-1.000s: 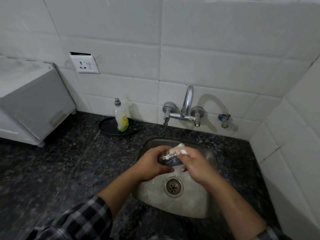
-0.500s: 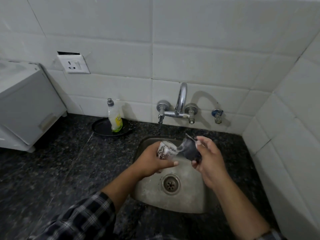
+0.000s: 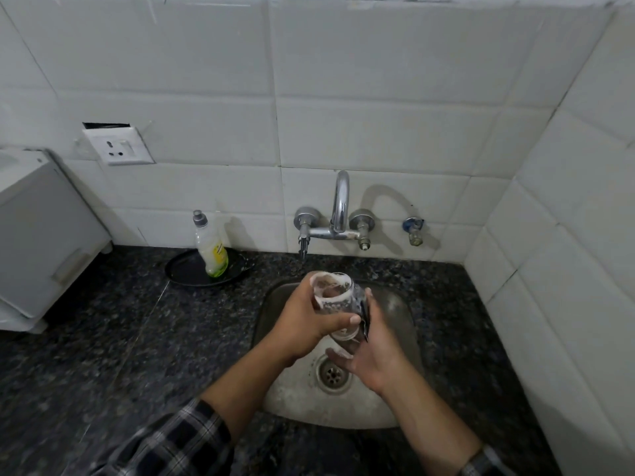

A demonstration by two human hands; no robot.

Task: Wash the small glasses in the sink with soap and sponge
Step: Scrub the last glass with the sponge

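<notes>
One glass (image 3: 334, 298): held in the air over the sink (image 3: 275, 304), between tap (image 3: 340, 201) and drain (image 3: 331, 374); foam on the rim and inside.
Axis: long axis tilted; rim up and away toward the tap, base down and toward the person, roughly over the drain.
Left hand (image 3: 304, 319): fingers curled round the left wall, thumb across the near side; it carries the glass.
Right hand (image 3: 374, 352): just right of and below the base; it seems to pin the sponge (image 3: 364, 316) against the right wall, fingers reaching under the base.
Sponge: thin, dark, lies along the right wall on the outside, touching the glass.
Nearer hand: both in contact; left is the fixture, right is the tool.
Step (my read): scrubbing the outer wall, rinse not yet done.
Next move (my read): stroke the sponge along the axis, base to rim, or have the left hand turn the glass about that axis so a fresh wall meets the sponge.
Risk: soapy wall, a single carrying grip; a slip sends it base-first into the basin.
Tap: no stream that I can see.
Soap (image 3: 211, 249): bottle upright on a dark pan (image 3: 182, 274) on the table (image 3: 120, 338), left of the sink, well apart from both hands.
</notes>
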